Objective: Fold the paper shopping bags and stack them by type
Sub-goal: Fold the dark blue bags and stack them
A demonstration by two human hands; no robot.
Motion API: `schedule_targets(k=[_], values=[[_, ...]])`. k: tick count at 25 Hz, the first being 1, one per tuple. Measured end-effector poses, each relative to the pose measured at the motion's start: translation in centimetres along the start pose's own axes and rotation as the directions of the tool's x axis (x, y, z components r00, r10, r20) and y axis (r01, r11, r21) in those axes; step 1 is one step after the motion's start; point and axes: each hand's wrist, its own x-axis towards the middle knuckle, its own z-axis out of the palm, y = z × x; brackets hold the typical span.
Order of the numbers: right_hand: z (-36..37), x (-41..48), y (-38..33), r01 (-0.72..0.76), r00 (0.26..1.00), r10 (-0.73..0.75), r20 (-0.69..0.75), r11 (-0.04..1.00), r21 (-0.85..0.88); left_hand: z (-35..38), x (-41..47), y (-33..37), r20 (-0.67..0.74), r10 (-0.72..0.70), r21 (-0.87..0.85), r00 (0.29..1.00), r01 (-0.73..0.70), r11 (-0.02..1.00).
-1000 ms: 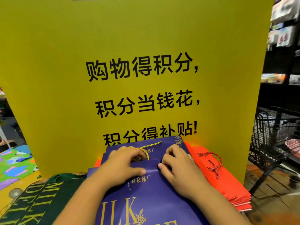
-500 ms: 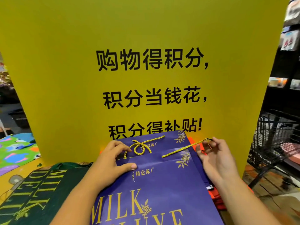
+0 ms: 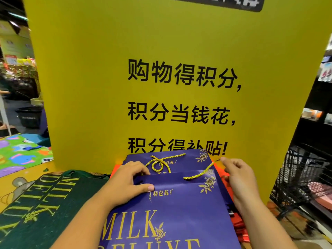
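**Handle drawn out over the purple pile**

At your far left the green bag [image 3: 36, 203] lies flat, apart from the other colours, which suits sorting by type. Next, your left hand [image 3: 129, 180] clamps the mouth of the top purple bag [image 3: 170, 212], fingers curled over its rim and thumb pressed on its face, likely to stop it sliding while the other hand works. This bag lies flat on a lower purple bag [image 3: 181, 158], whose looped handle [image 3: 159, 165] rests on its face (probably where this one's handle should end up too). Your right hand [image 3: 239, 177] pinches the free end of the gold cord [image 3: 201, 172], which slants up taut from the rim, I'd judge to straighten it before tucking. Beneath that hand the red bags [image 3: 239, 220] poke out from under the purple ones. A wire basket [image 3: 305, 177] stands at far right.
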Motion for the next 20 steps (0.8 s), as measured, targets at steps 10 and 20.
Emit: schedule_targets(k=[10,20], values=[[6.9,-4.0,-9.6,0.736,0.677,-0.103,0.728,0.083,-0.672,0.9,0.9,2.5,-0.307,0.407,0.46,0.86,-0.24,0.855],[8.1,-3.3,-7.1,0.722,0.571,0.231,0.788,0.314,-0.616,1.8,0.6,2.0,-0.293,0.41,0.504,0.864,-0.225,0.834]])
